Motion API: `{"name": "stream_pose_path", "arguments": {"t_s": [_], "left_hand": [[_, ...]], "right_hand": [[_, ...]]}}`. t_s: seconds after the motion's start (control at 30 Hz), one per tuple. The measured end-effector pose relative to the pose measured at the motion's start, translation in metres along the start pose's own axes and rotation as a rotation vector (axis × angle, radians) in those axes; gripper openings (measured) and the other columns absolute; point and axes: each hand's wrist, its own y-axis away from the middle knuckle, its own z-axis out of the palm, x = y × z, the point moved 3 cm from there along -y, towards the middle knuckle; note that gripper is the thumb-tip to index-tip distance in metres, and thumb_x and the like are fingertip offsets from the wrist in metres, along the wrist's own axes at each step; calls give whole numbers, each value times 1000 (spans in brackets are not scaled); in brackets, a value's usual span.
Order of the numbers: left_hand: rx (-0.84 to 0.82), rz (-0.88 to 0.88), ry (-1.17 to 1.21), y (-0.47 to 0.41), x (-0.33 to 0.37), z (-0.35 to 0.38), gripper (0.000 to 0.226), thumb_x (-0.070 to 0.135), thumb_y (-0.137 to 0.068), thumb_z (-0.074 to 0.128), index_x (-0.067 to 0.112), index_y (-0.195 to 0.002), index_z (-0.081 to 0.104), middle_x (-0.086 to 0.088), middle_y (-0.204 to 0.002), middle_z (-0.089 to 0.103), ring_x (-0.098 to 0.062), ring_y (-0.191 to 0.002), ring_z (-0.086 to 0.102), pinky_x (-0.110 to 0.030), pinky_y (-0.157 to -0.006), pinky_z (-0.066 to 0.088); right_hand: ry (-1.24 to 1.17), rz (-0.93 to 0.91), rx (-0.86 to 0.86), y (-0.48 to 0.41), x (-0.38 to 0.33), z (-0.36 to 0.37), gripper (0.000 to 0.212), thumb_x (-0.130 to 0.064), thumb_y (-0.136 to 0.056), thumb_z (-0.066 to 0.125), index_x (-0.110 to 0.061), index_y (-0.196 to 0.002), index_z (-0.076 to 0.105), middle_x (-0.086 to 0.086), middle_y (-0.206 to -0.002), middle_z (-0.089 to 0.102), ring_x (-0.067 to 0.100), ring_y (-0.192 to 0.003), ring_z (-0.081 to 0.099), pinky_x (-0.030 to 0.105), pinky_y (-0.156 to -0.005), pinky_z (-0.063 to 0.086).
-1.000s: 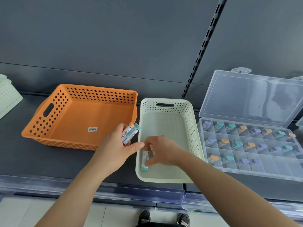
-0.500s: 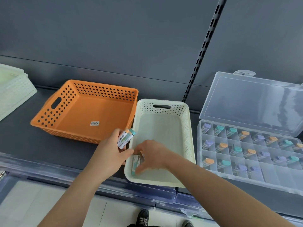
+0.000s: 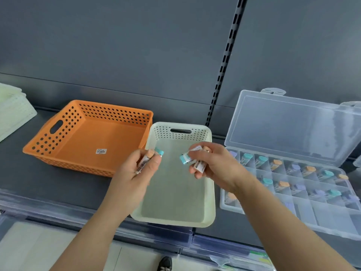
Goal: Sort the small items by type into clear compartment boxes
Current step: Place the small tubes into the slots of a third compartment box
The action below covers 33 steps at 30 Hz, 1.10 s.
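Left hand [image 3: 136, 173]: fingers [image 3: 153, 166] grip capped tubes [image 3: 145, 162] for sorting.
Right hand [image 3: 214, 167]: fingers [image 3: 198, 151] pinch teal-capped tube [image 3: 185, 159], nearer the compartment box [image 3: 320, 214].

Left hand [image 3: 143, 170], right hand [image 3: 212, 163], fingers [image 3: 204, 151] curled.

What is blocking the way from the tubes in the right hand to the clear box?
Nothing visible. The right hand holds the tubes just left of the clear box, whose lid stands open.

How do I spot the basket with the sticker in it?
Look at the dark shelf, left of the clear box. Next to the cream basket sits a wider basket. It alone is orange, with big round holes.
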Motion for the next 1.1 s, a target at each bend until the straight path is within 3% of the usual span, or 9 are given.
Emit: {"name": "stream_pose_path", "arguments": {"t_s": [0.07, 0.13, 0.23, 0.4, 0.5, 0.63, 0.83, 0.93, 1.1], "left_hand": [[-76, -29, 141, -3, 6, 24, 29, 42, -86, 64, 14, -90, 61, -2, -74, 57, -8, -63, 55, -19, -59, 46], [-158, -58, 235, -3, 11, 51, 22, 43, -79, 68, 22, -86, 63, -1, -74, 60, -13, -69, 61, -28, -57, 47], [-271, -69, 300, 1, 24, 94, 11, 40, -76, 67, 30, -77, 64, -1, -73, 63, -19, -71, 59, -27, -52, 43], [-385, -47, 299, 18, 50, 161, 19, 36, -71, 69, 28, -87, 63, -3, -83, 69, -7, -65, 57, -19, -58, 39], [-402, -59, 204, 29, 57, 194, 28, 46, -66, 75, 35, -89, 64, 4, -91, 70, -6, -81, 63, -22, -67, 43], [-348, 25, 113, 39, 62, 232, 15, 20, -81, 74, 30, -90, 66, 12, -84, 70, -3, -78, 65, -10, -62, 47], [-399, 138, -140, 46, 57, 271, 13, 23, -79, 75, 30, -88, 69, 17, -94, 69, -6, -89, 65, -29, -80, 53], [-360, 204, -269, 47, 56, 286, 13, 26, -78, 76, 32, -85, 68, 20, -89, 67, 0, -86, 62, -14, -71, 48], [-311, 313, -612, 47, 55, 304, 11, 37, -78, 73, 34, -81, 62, 19, -79, 65, -6, -72, 63, -26, -59, 50]], "right_hand": [[-159, 16, 69, 19, -5, -24, 12, -6, -94, 53, -1, -103, 58, 16, -78, 59, 23, -55, 62, 26, -45, 46], [-271, 21, 114, 38, -5, -51, 13, -5, -95, 50, 1, -103, 57, 16, -75, 62, 27, -62, 66, 25, -44, 48], [-384, 14, 158, 68, -1, -93, 13, -1, -94, 48, 0, -99, 59, 15, -76, 67, 34, -75, 70, 25, -46, 51], [-280, -28, 264, 113, 11, -167, 26, 1, -94, 49, -8, -117, 58, 16, -83, 62, 26, -67, 66, 25, -44, 45], [-142, -39, 373, 135, 20, -209, 23, -2, -92, 55, -2, -115, 54, 18, -82, 66, 19, -56, 58, 22, -41, 38], [-71, -18, 413, 158, 30, -251, 14, -5, -93, 56, -3, -106, 60, 16, -84, 69, 13, -57, 50, 19, -43, 39], [167, 29, 472, 174, 43, -287, 10, -9, -87, 66, -9, -97, 66, 11, -78, 66, 15, -61, 48, 22, -51, 41], [292, 32, 491, 175, 48, -296, 9, -14, -84, 71, -15, -92, 67, 6, -74, 61, 14, -58, 49, 22, -53, 44], [421, -53, 500, 173, 52, -301, 9, -18, -86, 68, -24, -92, 67, -3, -76, 66, 4, -47, 53, 17, -49, 44]]}}
